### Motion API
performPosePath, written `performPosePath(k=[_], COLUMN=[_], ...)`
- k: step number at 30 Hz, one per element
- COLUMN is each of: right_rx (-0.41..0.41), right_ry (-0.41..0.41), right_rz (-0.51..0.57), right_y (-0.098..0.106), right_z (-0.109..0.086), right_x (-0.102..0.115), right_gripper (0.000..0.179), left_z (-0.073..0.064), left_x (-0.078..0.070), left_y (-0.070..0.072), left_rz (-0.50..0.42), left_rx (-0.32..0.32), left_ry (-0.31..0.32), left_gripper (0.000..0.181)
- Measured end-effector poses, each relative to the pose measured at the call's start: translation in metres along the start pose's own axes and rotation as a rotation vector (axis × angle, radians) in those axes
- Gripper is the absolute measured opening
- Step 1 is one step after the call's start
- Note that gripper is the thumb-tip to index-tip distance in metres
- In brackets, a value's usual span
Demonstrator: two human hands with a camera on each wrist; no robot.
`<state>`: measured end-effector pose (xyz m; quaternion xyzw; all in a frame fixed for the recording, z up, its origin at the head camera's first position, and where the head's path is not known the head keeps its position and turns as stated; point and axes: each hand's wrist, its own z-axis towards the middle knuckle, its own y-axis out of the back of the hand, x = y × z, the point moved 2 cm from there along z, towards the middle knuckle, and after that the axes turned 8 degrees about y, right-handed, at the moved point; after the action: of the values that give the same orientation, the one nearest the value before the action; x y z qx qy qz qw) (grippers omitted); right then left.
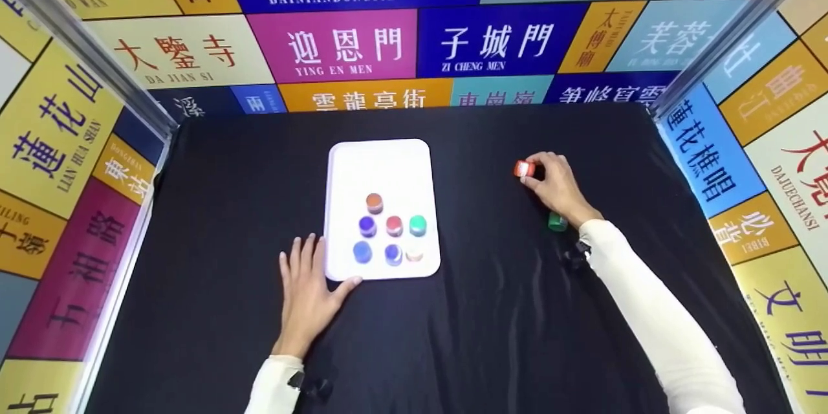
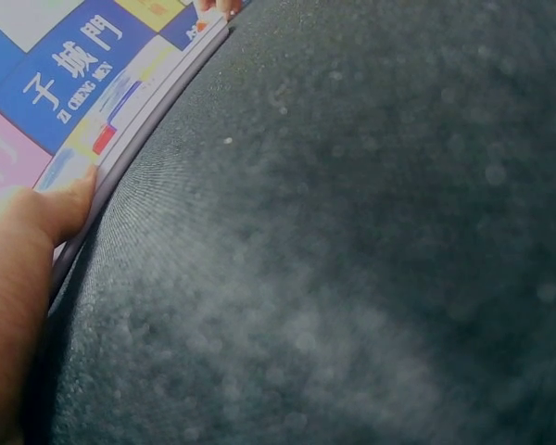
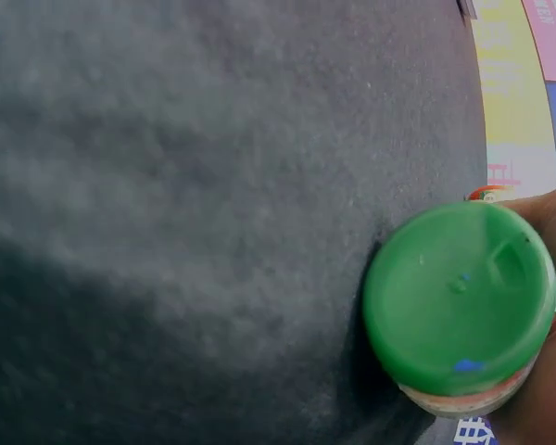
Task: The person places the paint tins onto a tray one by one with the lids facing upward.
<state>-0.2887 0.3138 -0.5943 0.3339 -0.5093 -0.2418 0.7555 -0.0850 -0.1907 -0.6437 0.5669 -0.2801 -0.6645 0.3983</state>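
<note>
My left hand [image 1: 307,297] lies at the lower left corner of a white tray [image 1: 381,165], fingers spread straight along its side, thumb at the near edge. In the left wrist view the thumb [image 2: 72,206] touches the tray's rim. On the right, my right hand [image 1: 557,187] pinches a small red jar [image 1: 524,169] with a pale label between thumb and fingers. A green-lidded jar [image 1: 557,222] stands by the right wrist, partly covered by it. Close up, its green lid [image 3: 459,297] bears a blue smear and hides most of the right hand.
Several small jars stand on the tray's near half: an orange-brown one [image 1: 374,202], a red one [image 1: 394,226], a green one [image 1: 418,225], a white one [image 1: 414,253] and blue or purple ones. Black cloth [image 1: 479,323] covers the table. Printed panels [image 1: 336,45] and metal posts enclose it.
</note>
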Motion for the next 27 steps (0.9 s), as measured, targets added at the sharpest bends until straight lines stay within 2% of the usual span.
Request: performPosePath(k=[13, 27], right_rx=[-0.023, -0.012], right_ry=[0.044, 0.147], right_rz=[0.02, 0.047], right_y=[-0.005, -0.032], right_z=[-0.002, -0.003], right_x=[0.018, 0.049], right_gripper=[0.036, 0.038], left_z=[0.001, 0.0], left_x=[-0.001, 0.0], left_y=[0.001, 0.001], left_rz=[-0.006, -0.009], left_rx=[0.003, 0.009], left_ry=[-0.001, 0.005], left_gripper=[0.107, 0.108])
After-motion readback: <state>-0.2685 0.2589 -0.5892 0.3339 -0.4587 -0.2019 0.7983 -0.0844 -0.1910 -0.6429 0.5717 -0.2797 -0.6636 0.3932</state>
